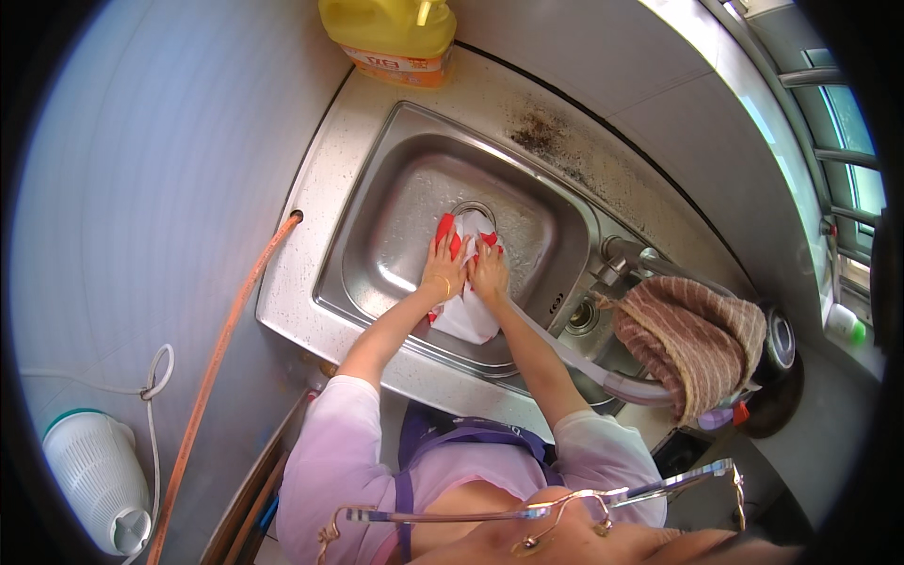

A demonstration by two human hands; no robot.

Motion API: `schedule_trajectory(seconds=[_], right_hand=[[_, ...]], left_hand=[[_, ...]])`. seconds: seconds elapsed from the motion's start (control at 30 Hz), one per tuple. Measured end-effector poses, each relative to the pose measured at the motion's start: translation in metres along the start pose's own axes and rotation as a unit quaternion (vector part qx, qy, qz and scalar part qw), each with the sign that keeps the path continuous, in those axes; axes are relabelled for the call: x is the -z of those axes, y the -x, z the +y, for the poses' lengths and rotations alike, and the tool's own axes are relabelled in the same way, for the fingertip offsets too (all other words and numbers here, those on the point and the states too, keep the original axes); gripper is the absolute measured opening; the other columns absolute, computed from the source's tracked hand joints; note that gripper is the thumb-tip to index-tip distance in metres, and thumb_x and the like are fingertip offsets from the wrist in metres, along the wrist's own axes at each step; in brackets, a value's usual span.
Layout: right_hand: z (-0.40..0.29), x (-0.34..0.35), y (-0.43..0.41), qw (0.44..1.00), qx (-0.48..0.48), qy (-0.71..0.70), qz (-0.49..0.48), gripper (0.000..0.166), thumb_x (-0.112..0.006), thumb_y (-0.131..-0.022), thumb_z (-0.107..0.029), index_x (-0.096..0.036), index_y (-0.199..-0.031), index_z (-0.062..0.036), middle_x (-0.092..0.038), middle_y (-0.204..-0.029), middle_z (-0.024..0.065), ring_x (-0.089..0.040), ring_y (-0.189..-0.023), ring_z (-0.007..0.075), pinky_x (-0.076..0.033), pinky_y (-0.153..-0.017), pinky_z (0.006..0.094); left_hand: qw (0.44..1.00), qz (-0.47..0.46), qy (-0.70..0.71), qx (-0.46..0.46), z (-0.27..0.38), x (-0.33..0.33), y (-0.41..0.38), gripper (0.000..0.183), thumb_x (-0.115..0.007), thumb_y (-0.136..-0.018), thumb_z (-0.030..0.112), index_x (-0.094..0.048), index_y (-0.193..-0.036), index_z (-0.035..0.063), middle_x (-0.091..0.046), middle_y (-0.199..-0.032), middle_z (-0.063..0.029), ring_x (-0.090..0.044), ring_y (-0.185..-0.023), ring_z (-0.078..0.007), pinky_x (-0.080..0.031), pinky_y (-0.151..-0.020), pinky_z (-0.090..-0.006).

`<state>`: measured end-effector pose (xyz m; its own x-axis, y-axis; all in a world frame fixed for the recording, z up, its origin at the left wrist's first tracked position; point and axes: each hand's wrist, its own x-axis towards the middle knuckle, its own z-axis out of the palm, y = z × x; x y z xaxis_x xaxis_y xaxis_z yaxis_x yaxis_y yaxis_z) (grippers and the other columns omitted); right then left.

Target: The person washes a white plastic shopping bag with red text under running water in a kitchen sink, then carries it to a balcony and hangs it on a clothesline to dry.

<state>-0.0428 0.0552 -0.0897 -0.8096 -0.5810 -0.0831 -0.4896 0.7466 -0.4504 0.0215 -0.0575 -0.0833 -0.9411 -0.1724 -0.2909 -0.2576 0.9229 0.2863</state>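
Observation:
A wet white cloth with red parts (467, 319) lies in the stainless steel sink basin (402, 191), its far end near the drain (474, 207). My left hand (446, 267) presses down on the cloth with its fingers spread, a thin bracelet at the wrist. Right beside it, my right hand (487, 272) rests on the cloth with bent fingers that seem to grip it. Part of the cloth is hidden under both hands. A metal faucet (628, 258) stands at the basin's right edge.
A brown striped towel (688, 339) hangs at the right, near a translucent hose (593, 371). A yellow detergent jug (399, 42) stands behind the basin. An orange hose (229, 325) runs down the left. A white plastic basket (99, 473) is at the lower left.

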Motion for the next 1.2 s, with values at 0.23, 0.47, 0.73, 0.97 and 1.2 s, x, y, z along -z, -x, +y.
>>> schedule_trajectory(seconds=[0.23,0.47,0.73,0.97,1.2], right_hand=[[0.026,0.019,-0.02,0.98,-0.011,-0.197,-0.028,0.036,-0.057,-0.078,-0.021,-0.051,-0.111,-0.0079,-0.056,-0.096,0.0154,-0.057,-0.088,0.0327,-0.047,-0.073,0.0393],[0.001,0.081,0.013,0.986,-0.147,-0.058,0.047,0.04,-0.058,-0.08,-0.025,-0.051,-0.115,-0.0094,-0.057,-0.098,0.0159,-0.057,-0.089,0.0326,-0.046,-0.076,0.039],[0.038,0.15,0.045,0.968,-0.093,-0.229,0.043,0.033,-0.056,-0.079,-0.011,-0.054,-0.112,-0.0085,-0.06,-0.097,0.0126,-0.059,-0.086,0.023,-0.046,-0.074,0.0327],[-0.015,0.249,0.055,0.923,-0.01,-0.372,0.096,0.029,-0.046,-0.083,-0.008,-0.057,-0.11,-0.006,-0.059,-0.094,0.0079,-0.053,-0.083,0.0127,-0.043,-0.072,0.0245],[0.025,0.223,0.069,0.929,-0.137,-0.333,0.09,0.029,-0.043,-0.084,-0.011,-0.061,-0.106,-0.0077,-0.059,-0.072,0.0033,-0.05,-0.058,0.01,-0.039,-0.05,0.0242]], left_hand=[[0.997,-0.067,0.019,0.045,0.008,0.009,-0.011,0.071,-0.045,-0.083,0.037,-0.012,-0.141,0.0131,-0.01,-0.142,-0.0249,-0.017,-0.13,-0.0393,-0.009,-0.106,-0.0518],[0.956,-0.211,0.134,0.155,0.016,0.109,0.026,0.1,-0.07,-0.065,0.044,-0.007,-0.141,0.0247,0.001,-0.143,-0.0247,-0.026,-0.126,-0.0456,-0.037,-0.094,-0.0491],[0.953,-0.014,0.279,0.119,-0.005,0.12,0.082,0.043,-0.053,-0.07,0.002,-0.047,-0.112,0.0078,-0.051,-0.107,-0.0198,-0.051,-0.098,-0.0383,-0.043,-0.082,-0.04],[0.935,0.168,0.303,0.074,0.029,0.177,0.114,0.046,-0.057,-0.07,0.0,-0.045,-0.115,-0.0007,-0.053,-0.106,-0.0222,-0.05,-0.102,-0.0377,-0.04,-0.088,-0.0388],[0.916,0.233,0.325,0.019,0.053,0.239,0.124,0.042,-0.059,-0.07,-0.001,-0.049,-0.111,0.0001,-0.056,-0.101,-0.0193,-0.054,-0.097,-0.0348,-0.042,-0.085,-0.0377]])
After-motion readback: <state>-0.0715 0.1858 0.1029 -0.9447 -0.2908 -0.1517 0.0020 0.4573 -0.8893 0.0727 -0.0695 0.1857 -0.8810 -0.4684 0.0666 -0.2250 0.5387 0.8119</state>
